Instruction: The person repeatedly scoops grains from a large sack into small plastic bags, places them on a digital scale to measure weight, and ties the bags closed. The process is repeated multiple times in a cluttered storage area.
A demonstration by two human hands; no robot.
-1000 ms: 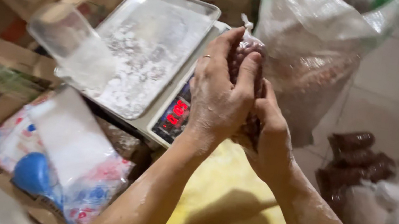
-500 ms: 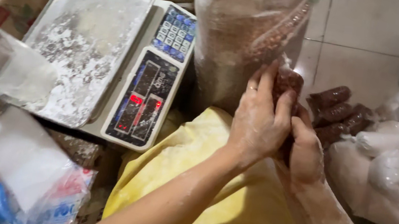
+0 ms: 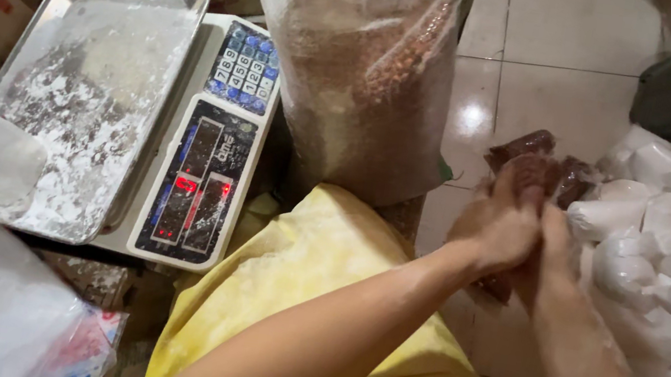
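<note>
While both of our hands press together around a small packet of brown grains [image 3: 535, 168], the left hand [image 3: 498, 229] wraps over the top and the right hand [image 3: 552, 254] cups beneath, clenched on it, seemingly to keep its plastic gathered. We hold it low over the tiled floor [image 3: 545, 69], right of our yellow lap [image 3: 315, 273], just beside more brown packets [image 3: 573, 178] and the pile of white bags [image 3: 670, 236] crowding the right. The big sack of grains [image 3: 367, 88] stands far left of the hands; beyond it sit the scale [image 3: 208, 162] and floury tray [image 3: 86, 92]. Bare tile lies farther off.
</note>
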